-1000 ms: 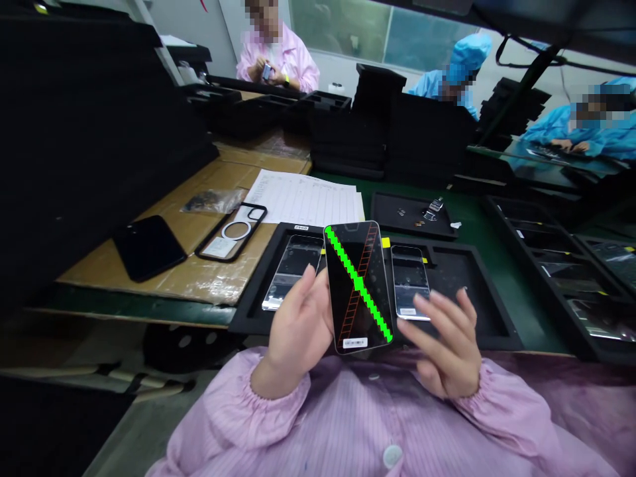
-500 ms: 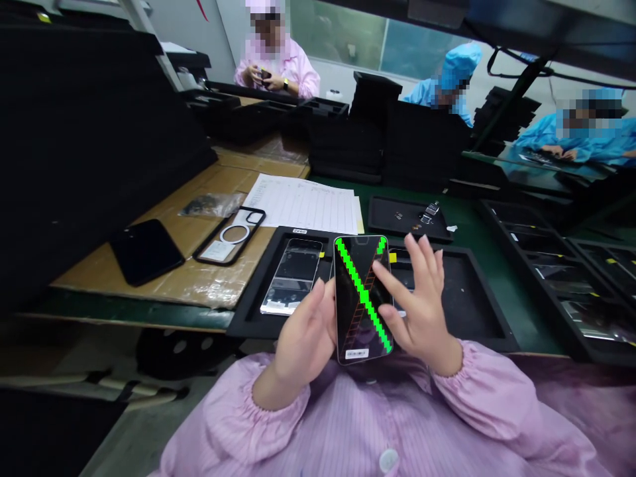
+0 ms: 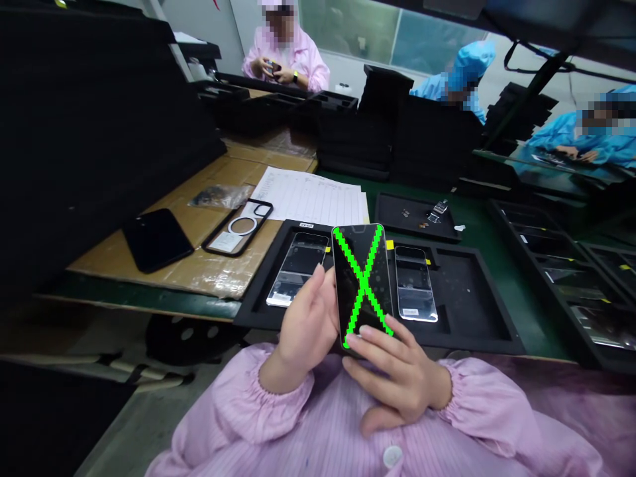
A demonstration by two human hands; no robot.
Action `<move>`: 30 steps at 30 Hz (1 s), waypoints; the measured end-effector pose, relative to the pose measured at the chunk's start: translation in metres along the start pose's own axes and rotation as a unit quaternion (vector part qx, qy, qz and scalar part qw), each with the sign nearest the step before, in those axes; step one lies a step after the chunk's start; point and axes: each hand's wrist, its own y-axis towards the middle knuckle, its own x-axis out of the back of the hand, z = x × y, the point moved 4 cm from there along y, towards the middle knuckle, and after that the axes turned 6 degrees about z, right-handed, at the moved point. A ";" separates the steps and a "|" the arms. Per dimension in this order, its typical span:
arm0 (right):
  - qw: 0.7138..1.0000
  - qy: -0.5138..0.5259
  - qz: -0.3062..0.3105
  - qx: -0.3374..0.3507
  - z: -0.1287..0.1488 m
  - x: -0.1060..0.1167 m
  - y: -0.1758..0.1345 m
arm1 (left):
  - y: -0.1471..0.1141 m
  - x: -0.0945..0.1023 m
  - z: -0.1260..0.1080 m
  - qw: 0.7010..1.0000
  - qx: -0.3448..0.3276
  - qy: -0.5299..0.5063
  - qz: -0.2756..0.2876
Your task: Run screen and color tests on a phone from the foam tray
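A smartphone [image 3: 373, 291] with a lit screen shows two thick green diagonals crossing in an X on black. My left hand [image 3: 309, 324] is closed around its left edge, the thumb pointing up beside it. Over the phone's lower end lies my right hand [image 3: 397, 374], fingers spread, one fingertip at the bottom of the green line. Behind the phone is a black foam tray [image 3: 467, 291]. One phone screen panel [image 3: 297, 270] lies in its left slot, and another phone screen panel [image 3: 416, 285] lies to the right of the held phone.
On the brown board at left lie a dark phone [image 3: 156, 240], a clear black-edged phone case [image 3: 238, 227] and a plastic bag [image 3: 221, 196]. Paper sheets [image 3: 313, 199] and a small parts tray [image 3: 417, 218] sit behind. More trays [image 3: 551, 258] stand at right. Co-workers sit across.
My right hand has slid down from the phone's upper right to its lower left. The second diagonal, formerly a thin red ladder with a green top, is now green throughout.
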 end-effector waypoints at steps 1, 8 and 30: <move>1.000 0.003 -0.006 0.012 0.000 0.002 0.000 | 0.000 0.000 0.000 1.000 0.001 0.000 -0.001; 0.979 -0.042 -0.061 -0.191 -0.032 0.023 0.004 | -0.002 0.002 0.007 0.999 0.025 0.013 0.025; 0.967 -0.012 -0.090 -0.237 -0.022 0.027 -0.003 | -0.013 0.000 0.011 0.999 0.036 0.025 -0.006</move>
